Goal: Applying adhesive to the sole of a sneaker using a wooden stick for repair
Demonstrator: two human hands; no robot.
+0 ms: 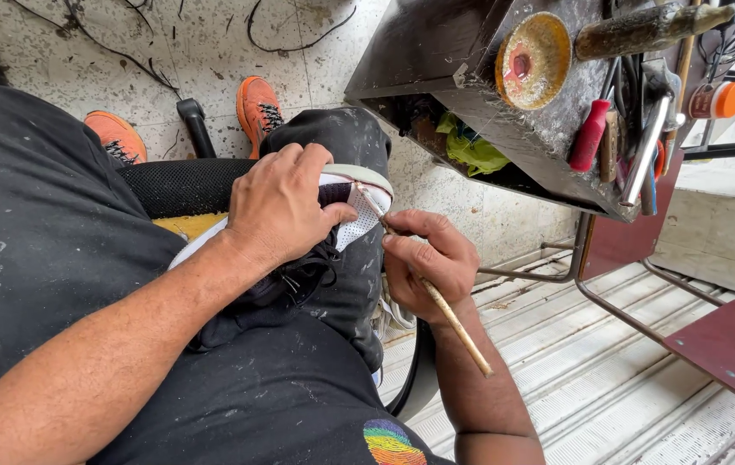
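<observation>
brush at a sneaker's toe edge, frame centre

left hand clamps the white sneaker on the lap; right hand pinches a thin brush, open floor at lower right.

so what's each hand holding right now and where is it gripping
The left hand clamps the white shoe over its upper, near the toe. The right hand pinches a thin brush stick near its front end.

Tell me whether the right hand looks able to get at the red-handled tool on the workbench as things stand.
Probably not right away. The right hand is gripping a thin brush against the shoe on the lap. Nothing visible blocks the way up to the red-handled tool, but the hand is occupied.
</observation>
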